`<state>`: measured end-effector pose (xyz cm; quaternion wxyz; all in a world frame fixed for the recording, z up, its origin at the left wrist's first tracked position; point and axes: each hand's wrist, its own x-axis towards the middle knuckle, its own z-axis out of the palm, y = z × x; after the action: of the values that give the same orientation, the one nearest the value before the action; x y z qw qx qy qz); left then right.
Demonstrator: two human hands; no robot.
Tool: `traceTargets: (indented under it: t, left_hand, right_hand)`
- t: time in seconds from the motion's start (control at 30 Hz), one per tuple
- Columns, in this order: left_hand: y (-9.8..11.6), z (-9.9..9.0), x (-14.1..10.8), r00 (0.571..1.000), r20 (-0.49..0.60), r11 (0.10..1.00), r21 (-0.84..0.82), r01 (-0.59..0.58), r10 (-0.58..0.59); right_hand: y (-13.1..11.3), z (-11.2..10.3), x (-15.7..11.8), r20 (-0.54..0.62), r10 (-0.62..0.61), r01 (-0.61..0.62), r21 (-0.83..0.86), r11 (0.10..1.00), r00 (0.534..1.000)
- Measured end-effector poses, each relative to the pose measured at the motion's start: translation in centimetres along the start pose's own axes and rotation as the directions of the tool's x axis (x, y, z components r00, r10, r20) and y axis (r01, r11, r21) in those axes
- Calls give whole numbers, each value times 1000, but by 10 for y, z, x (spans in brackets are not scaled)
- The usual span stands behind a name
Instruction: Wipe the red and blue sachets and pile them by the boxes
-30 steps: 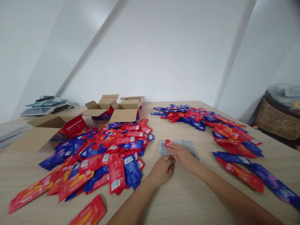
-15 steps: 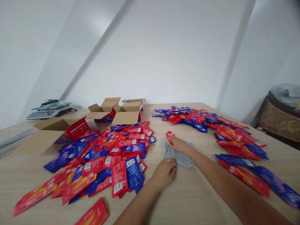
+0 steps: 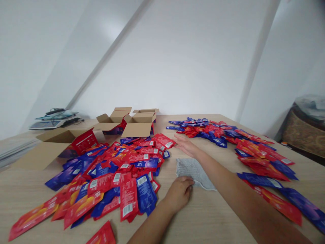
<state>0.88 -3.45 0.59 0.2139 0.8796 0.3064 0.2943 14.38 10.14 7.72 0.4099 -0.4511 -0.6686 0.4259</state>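
A grey cloth (image 3: pixel 196 172) lies flat on the table in the middle. My left hand (image 3: pixel 179 193) rests at its near left edge, fingers curled onto the cloth's border. Beyond the cloth, my right hand (image 3: pixel 186 146) is stretched out with its fingers apart, pointing left. Just past its fingertips a red packet (image 3: pixel 164 140) lies on the right edge of the large left heap of red and blue packets (image 3: pixel 127 159). My right forearm hides part of the cloth's right side.
Open cardboard boxes (image 3: pixel 138 128) stand behind the left heap, one more (image 3: pixel 43 152) at the left. A scale (image 3: pixel 54 123) sits at the back left. Another heap of packets (image 3: pixel 213 130) runs along the right side of the table (image 3: pixel 195 223). A patterned chair (image 3: pixel 303 130) is at the far right.
My right hand has moved up and left off the cloth and let go of a red packet, which now lies on the left heap. My left hand has stayed at the cloth.
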Motion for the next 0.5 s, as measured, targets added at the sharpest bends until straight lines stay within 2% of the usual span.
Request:
traceTargets:
  t: [0.07,0.1,0.17,0.2,0.23,0.4,0.5]
  left_hand:
    - [0,0,0,1000,-5,1000,-4,6,-6]
    - [-1,0,0,1000,-4,1000,-7,5,-5]
    - [-1,0,0,1000,3,1000,-14,-1,1]
    - [-2,0,0,1000,7,1000,-16,-6,6]
    - [-2,0,0,1000,9,1000,-17,-11,11]
    - [-4,3,1,1000,0,1000,15,-2,2]
    - [-6,5,2,1000,-5,999,44,5,-5]
  right_hand:
    - [-3,-3,-2,3,-27,26,160,987,1000]
    - [-1,-8,-5,-10,-6,8,153,988,1000]
    - [8,-26,-16,-66,74,-80,-89,993,995]
    - [16,-39,-24,-100,114,-136,-255,957,988]
    - [24,-53,-35,-140,135,-185,-452,873,981]
    - [60,-126,-116,-260,186,-316,-684,657,948]
    - [75,-160,-163,-310,230,-386,-751,536,923]
